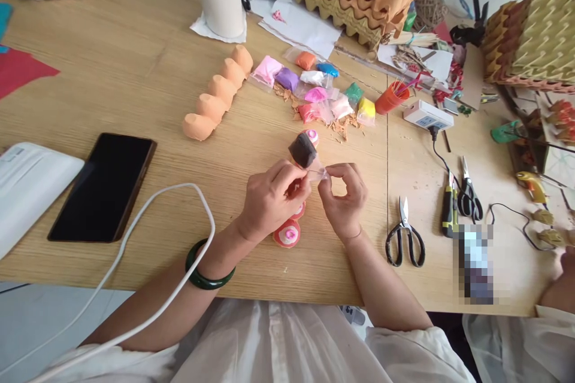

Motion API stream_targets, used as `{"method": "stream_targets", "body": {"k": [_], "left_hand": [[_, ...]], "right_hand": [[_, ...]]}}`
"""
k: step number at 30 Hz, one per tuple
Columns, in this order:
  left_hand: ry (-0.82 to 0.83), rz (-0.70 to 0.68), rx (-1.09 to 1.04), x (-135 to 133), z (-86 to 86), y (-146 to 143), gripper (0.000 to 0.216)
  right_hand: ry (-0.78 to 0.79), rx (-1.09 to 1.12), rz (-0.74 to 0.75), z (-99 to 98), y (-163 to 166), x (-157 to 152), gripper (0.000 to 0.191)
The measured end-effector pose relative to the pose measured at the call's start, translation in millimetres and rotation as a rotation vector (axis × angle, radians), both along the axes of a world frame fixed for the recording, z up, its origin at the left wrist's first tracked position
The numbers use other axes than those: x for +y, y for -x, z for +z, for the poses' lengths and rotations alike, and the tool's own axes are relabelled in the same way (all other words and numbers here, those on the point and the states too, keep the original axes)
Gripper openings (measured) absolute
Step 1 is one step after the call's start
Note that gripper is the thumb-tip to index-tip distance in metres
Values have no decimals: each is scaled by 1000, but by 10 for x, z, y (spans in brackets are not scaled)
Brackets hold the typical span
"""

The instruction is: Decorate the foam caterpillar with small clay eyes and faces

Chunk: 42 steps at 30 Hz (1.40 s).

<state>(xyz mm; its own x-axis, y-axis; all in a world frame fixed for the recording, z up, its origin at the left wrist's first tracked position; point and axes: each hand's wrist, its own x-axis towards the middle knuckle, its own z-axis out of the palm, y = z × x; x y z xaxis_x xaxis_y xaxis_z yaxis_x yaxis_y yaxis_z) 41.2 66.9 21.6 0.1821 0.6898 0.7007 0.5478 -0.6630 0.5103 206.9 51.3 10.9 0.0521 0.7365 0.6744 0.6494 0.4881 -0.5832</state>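
A small clear plastic bag of black clay (pixel 302 151) is held up between my hands over the middle of the table. My left hand (pixel 276 196) pinches the bag on its left side. The thumb and forefinger of my right hand (pixel 344 198) pinch the bag's clear edge from the right. Below my hands is a row of egg-carton cups with pink and white round decorations (pixel 287 233), partly covered by my left hand. Beyond the black clay lie several small bags of coloured clay, among them a purple one (pixel 286 79) and a yellow one (pixel 366 111).
A plain orange egg-carton strip (pixel 211 106) lies to the left, near a black phone (pixel 103 185). Scissors (pixel 405 233) and a utility knife (pixel 448 209) lie right, below a power strip (pixel 428 115). A white cable (pixel 157 188) crosses my left forearm. Another person's arm (pixel 559 287) shows far right.
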Motion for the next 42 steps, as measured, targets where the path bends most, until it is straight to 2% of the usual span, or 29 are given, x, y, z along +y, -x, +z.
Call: {"method": "stream_targets", "body": {"k": [2,5,8,10,13,15,16,20,25,27,29,30,32,35,38,42], "left_hand": [[-7,21,14,-6,19,-5,12],[-102,21,92,-3,54,-8,12],[-175,-7,106,18,99,14,13],[-159,-64,41,53,127,50,16],[-91,-194,2,139,140,123,42],[-76,-255,82,194,123,165,64],[-82,-259,122,213,110,178,67],[-66,-217,196,202,61,175,50],[51,-268,166,140,62,143,52],[107,-268,117,138,79,144,53],[149,-282,64,144,97,149,54],[165,-294,40,146,105,151,55],[185,-324,-1,151,112,153,57],[203,-342,-16,159,97,156,60],[245,-321,0,174,67,166,63],[314,-326,-30,197,51,187,66]], "right_hand": [[-13,-14,-18,6,7,-2,18],[-6,11,48,3,26,-16,25],[37,101,140,-3,25,-41,16],[124,227,177,-2,14,-59,10],[281,398,238,27,-3,-75,12],[359,470,268,63,-11,-69,18],[388,501,269,82,-13,-59,23],[456,626,258,130,-23,9,34],[434,771,332,83,-26,36,25],[356,734,322,67,-37,18,18],[299,606,319,75,-64,5,5],[280,526,325,88,-84,4,6],[266,381,353,116,-128,15,20],[338,297,420,119,-178,43,25],[471,331,488,73,-187,60,26],[494,314,558,80,-159,64,35]]}}
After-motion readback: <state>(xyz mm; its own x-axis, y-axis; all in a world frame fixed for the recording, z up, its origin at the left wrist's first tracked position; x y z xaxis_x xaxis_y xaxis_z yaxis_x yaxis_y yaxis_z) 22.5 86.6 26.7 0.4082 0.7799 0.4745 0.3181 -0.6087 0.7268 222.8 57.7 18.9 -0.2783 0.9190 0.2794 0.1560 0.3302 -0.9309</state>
